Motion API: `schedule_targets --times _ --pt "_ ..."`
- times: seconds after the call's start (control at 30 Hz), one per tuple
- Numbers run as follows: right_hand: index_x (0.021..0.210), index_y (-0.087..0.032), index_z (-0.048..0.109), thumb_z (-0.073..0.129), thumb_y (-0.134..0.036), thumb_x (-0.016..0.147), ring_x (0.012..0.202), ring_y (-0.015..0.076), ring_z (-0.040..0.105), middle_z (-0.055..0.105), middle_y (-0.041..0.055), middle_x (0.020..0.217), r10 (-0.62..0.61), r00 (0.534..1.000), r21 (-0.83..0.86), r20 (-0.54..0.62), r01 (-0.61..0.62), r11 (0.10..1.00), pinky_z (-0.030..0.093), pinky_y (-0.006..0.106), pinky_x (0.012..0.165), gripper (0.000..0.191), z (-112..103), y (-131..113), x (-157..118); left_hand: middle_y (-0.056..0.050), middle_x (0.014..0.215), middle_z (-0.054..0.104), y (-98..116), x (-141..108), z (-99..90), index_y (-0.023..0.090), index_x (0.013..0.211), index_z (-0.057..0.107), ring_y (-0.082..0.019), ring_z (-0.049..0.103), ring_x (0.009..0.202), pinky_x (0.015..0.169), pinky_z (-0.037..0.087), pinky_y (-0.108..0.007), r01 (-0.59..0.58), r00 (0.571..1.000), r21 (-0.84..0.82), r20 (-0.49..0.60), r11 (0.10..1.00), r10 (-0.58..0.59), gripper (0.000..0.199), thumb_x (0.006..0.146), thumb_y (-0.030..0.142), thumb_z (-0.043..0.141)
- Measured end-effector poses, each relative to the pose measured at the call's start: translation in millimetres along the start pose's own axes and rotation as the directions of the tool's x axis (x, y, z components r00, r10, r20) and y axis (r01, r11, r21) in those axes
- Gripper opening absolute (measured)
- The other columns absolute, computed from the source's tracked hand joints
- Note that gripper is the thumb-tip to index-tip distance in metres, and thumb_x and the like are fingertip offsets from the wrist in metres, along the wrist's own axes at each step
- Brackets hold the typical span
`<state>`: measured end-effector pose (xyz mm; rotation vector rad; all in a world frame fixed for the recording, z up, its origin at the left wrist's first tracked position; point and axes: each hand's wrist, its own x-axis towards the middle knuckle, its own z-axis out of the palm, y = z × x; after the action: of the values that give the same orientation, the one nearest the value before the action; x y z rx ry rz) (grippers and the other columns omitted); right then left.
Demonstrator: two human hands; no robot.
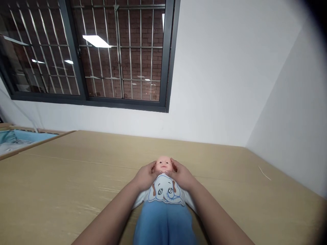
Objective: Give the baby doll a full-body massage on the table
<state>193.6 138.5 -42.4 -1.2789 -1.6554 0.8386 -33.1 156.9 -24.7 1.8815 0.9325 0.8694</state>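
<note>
A baby doll [164,164] lies on its back on the tan tabletop [84,177], its head toward the wall. It wears a white top with an elephant face [165,191] on the chest and blue trousers [165,223]. My left hand [146,175] wraps the left side of the doll's head, thumb under the chin. On the other side, my right hand [182,174] cups the head in the same way, with its thumb near the chin too. Both hands hide the sides of the head, and my forearms partly cover the white sleeves.
A wooden-framed cot [38,144] with light blue lining stands at the left edge. Behind the table rises a white wall [217,68] with a barred window [122,54]. A thin pale strip [264,173] lies on the tabletop at right, near the side wall.
</note>
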Motion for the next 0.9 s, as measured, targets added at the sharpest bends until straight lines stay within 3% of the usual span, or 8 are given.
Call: schedule_targets --times 0.17,0.27,0.37,0.53,0.67,0.9 --pt "0.145 -0.022 0.049 0.071 -0.051 0.086 0.134 0.0284 0.052 0.052 0.0103 0.148 -0.050 0.990 0.236 0.131 0.018 0.972 0.041 0.047 0.113 0.069 -5.9 8.8 2.4 -0.011 0.129 0.068 -8.4 2.1 -1.9 0.017 0.131 0.061 -0.031 0.063 0.118 0.098 0.050 -0.040 0.002 1.000 -0.044 0.010 0.999 -0.001 0.052 0.088 0.045 0.062" --pt "0.139 -0.022 0.056 0.068 -0.057 0.087 0.132 0.0294 0.054 0.057 0.0100 0.144 -0.055 0.991 0.277 0.121 0.019 0.961 0.041 0.048 0.113 0.064 -7.2 9.1 3.4 -0.011 0.135 0.064 -12.3 3.1 -2.8 0.017 0.137 0.058 -0.031 0.060 0.123 0.103 0.048 -0.041 -0.018 0.999 -0.096 0.025 0.995 0.020 0.057 0.089 0.048 0.061" --pt "0.140 -0.020 0.056 0.066 -0.060 0.087 0.132 0.0302 0.054 0.057 0.0114 0.144 -0.022 0.997 0.239 0.081 0.002 0.971 0.040 0.049 0.113 0.067 -4.5 8.8 3.8 -0.011 0.134 0.065 -11.6 3.4 -2.7 0.017 0.135 0.060 -0.030 0.061 0.122 0.103 0.048 -0.040 -0.037 0.998 -0.126 0.036 0.991 0.041 0.056 0.089 0.049 0.062" --pt "0.146 -0.020 0.049 0.083 -0.050 0.072 0.131 0.0315 0.055 0.056 0.0135 0.144 0.051 0.999 0.090 -0.017 -0.050 0.995 0.045 0.046 0.109 0.087 4.2 6.6 3.5 -0.011 0.118 0.073 -2.9 1.9 1.6 0.017 0.120 0.067 -0.031 0.068 0.107 0.089 0.054 -0.036 0.019 0.999 -0.022 -0.033 1.000 -0.020 0.051 0.080 0.048 0.070" --pt "0.140 -0.022 0.055 0.084 -0.042 0.068 0.122 0.0316 0.062 0.063 0.0124 0.136 0.036 0.998 0.023 -0.053 -0.035 0.999 0.050 0.045 0.102 0.080 6.9 -0.4 2.6 -0.010 0.113 0.075 3.5 1.0 4.4 0.017 0.117 0.069 -0.030 0.069 0.103 0.087 0.053 -0.034 0.061 0.993 0.069 -0.107 0.996 -0.053 0.053 0.075 0.049 0.071" --pt "0.131 -0.025 0.060 0.080 -0.036 0.074 0.113 0.0274 0.066 0.069 0.0073 0.125 -0.066 0.998 -0.016 -0.005 0.066 0.998 0.051 0.041 0.098 0.061 4.9 -9.4 0.2 -0.011 0.113 0.075 5.2 2.3 3.3 0.017 0.118 0.068 -0.029 0.069 0.103 0.085 0.053 -0.033 0.050 0.996 0.095 -0.078 0.994 -0.043 0.053 0.075 0.048 0.070"
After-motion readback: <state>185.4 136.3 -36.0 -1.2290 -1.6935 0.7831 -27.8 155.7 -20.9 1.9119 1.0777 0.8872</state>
